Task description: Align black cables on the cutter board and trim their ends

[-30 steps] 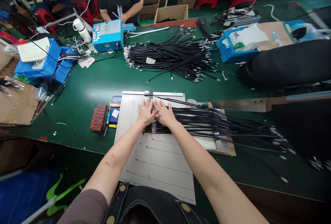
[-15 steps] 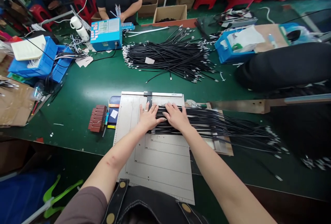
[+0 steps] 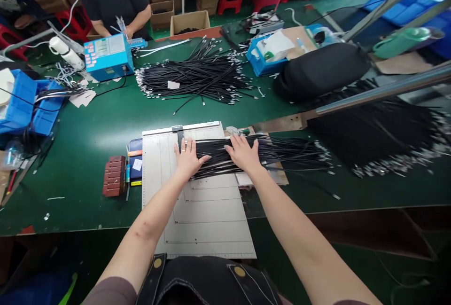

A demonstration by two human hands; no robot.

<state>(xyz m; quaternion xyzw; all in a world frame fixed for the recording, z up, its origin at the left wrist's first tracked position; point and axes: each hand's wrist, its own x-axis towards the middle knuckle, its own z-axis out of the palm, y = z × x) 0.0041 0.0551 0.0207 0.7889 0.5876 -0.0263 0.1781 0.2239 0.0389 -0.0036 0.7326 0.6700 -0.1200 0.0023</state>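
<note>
A row of black cables lies across a grey paper-trimmer board and runs off its right side. My left hand rests flat on the cables' left ends, fingers spread, close to the dark stop on the board. Further right, my right hand lies open on the same cables, near the board's right edge. Both palms face down and neither hand grips anything. The cables' right ends show silvery connectors.
Beyond the board lies a big pile of black cables. A blue machine stands at back left, with a co-worker behind it. Left of the board is a brown slotted block. More cables cover the right side.
My right hand has slid right along the cables, away from my left hand, which stays at their left ends. The view has turned to the right.
</note>
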